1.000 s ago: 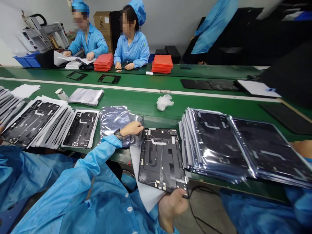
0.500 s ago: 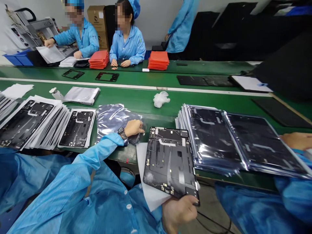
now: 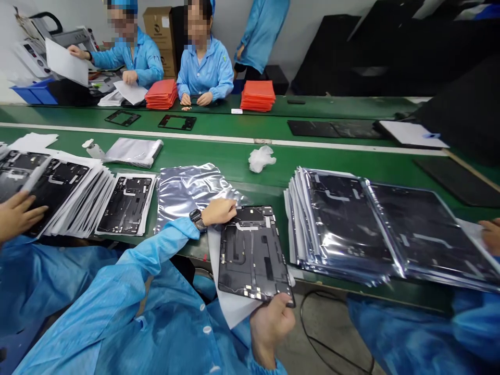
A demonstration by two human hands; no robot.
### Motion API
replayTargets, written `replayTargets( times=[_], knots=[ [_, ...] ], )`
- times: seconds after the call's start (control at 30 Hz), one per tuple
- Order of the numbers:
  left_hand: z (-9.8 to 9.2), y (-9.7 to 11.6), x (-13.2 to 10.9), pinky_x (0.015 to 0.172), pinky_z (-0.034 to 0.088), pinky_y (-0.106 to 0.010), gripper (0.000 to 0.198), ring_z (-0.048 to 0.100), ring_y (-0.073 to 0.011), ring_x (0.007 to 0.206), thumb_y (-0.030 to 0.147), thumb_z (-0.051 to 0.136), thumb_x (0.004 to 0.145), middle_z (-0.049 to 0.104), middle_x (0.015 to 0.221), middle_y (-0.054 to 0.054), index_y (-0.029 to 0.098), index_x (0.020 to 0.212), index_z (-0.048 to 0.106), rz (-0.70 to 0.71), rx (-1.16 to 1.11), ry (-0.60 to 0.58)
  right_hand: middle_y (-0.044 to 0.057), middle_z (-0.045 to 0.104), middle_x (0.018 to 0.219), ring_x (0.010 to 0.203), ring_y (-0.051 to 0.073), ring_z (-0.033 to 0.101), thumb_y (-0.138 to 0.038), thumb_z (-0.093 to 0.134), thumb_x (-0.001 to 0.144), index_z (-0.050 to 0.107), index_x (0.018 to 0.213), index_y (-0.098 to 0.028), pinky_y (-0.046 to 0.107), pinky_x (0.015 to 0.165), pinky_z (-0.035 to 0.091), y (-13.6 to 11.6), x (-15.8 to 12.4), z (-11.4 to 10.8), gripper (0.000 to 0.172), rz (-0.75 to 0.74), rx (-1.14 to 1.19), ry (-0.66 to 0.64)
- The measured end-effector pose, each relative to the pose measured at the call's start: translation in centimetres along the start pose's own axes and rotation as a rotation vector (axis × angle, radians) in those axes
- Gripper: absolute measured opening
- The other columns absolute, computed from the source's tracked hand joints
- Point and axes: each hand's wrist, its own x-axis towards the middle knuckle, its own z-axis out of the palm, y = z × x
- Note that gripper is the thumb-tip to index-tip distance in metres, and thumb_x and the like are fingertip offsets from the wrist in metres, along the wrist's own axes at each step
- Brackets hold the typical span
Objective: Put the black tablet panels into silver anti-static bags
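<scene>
Left of the black panel (image 3: 252,255), far off, a blue bin (image 3: 33,94) stands on the far belt; its contents are hidden. Nearer, a co-worker's hand (image 3: 17,213) rests on the first of three stacks of unbagged panels (image 3: 58,190), all lying on white sheets. Past these lies a pile of flat silver bags (image 3: 135,152).

Just left of the panel, a single silver bag (image 3: 187,195) lies on the green belt (image 3: 219,169), its mouth beside the panel's top corner. The person's left hand (image 3: 219,212), wearing a watch, lies on the bag's edge with the fingers pressed together. Whether they pinch the bag, I cannot tell.

The panel itself sits tilted on a white sheet (image 3: 230,297) at the belt's near edge. The right hand (image 3: 269,325) pinches its lower corner.

Beyond the panel are two black frames (image 3: 177,122), two red stacks (image 3: 258,100) and a crumpled white wad (image 3: 261,159). To its right lie two piles of bagged panels (image 3: 339,224), and a second co-worker's hand (image 3: 491,237) sits at the far pile's edge.
</scene>
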Motion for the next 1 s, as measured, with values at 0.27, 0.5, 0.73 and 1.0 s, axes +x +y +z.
replayTargets(
  times=[0.27, 0.5, 0.73, 1.0],
  knots=[
    [1.2, 0.7, -0.2, 0.081, 0.039, -0.030, 0.027, 0.061, -0.0205, 0.093, 0.028, 0.041, 0.104, 0.073, 0.101, -0.004, 0.021, 0.095, 0.065, 0.080, 0.043, 0.023, 0.007, 0.068, 0.064, 0.069, 0.026, 0.066, -0.081, 0.067, 0.076, 0.072, 0.078, -0.013, 0.031, 0.058, 0.051, 0.6, 0.1, -2.2, 0.068, 0.117, 0.058, -0.135],
    [1.7, 0.7, 0.1, 0.087, 0.040, -0.033, 0.020, 0.060, -0.0214, 0.093, 0.029, 0.050, 0.101, 0.073, 0.100, -0.001, 0.023, 0.091, 0.066, 0.154, -0.055, -0.033, 0.009, 0.075, 0.075, 0.079, 0.030, 0.073, -0.081, 0.075, 0.067, 0.074, 0.089, -0.014, 0.036, 0.067, 0.059, -1.2, 1.2, -3.6, 0.070, 0.253, 0.251, -0.212],
    [1.7, 0.8, 0.1, 0.089, 0.039, -0.034, 0.020, 0.060, -0.0203, 0.091, 0.029, 0.049, 0.100, 0.072, 0.096, -0.002, 0.021, 0.089, 0.064, 0.205, -0.046, -0.082, 0.010, 0.075, 0.071, 0.083, 0.032, 0.075, -0.075, 0.085, 0.057, 0.073, 0.078, -0.015, 0.041, 0.075, 0.061, -2.6, 2.4, -4.2, 0.065, 0.372, 0.335, -0.202],
    [1.5, 0.6, -0.2, 0.092, 0.038, -0.033, 0.020, 0.058, -0.0213, 0.096, 0.031, 0.046, 0.102, 0.071, 0.106, -0.006, 0.019, 0.098, 0.062, 0.188, 0.007, -0.145, 0.011, 0.078, 0.084, 0.091, 0.032, 0.075, -0.070, 0.090, 0.054, 0.077, 0.090, -0.015, 0.040, 0.080, 0.061, -3.3, 3.4, -4.8, 0.067, 0.361, 0.365, -0.292]
  ],
)
